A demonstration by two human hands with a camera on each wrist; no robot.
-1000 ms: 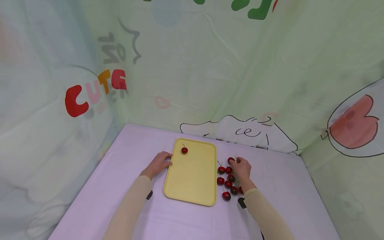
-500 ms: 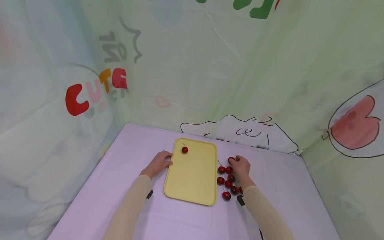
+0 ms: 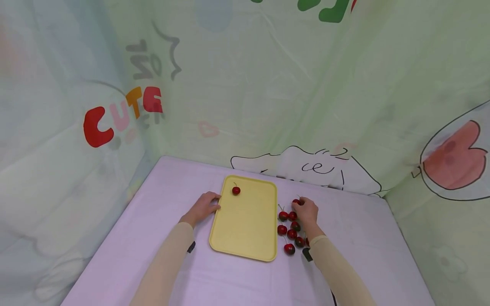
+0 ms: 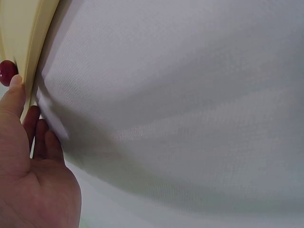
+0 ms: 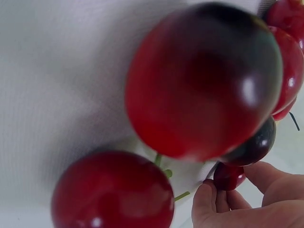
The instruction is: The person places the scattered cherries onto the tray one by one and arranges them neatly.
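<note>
Printed fabric backdrop [image 3: 245, 93], lilac table [image 3: 174, 182], yellow tray [image 3: 245, 225]. Left hand [image 3: 200, 209] curled, thumb and fingers gripping tray's left rim. Right hand [image 3: 307, 213] nearly closed, pinching far-end cherry [image 3: 296, 202] beside cherry cluster [image 3: 292, 234], right of tray. Lone cherry [image 3: 236, 191] near tray's far-left corner. Step looks like pickup; next move likely calls for gentle lift clear of neighbours.

The left hand [image 3: 202, 209] holds the yellow tray [image 3: 245, 225] while the right hand [image 3: 308, 212] pinches a cherry [image 3: 295, 202] near it.
</note>
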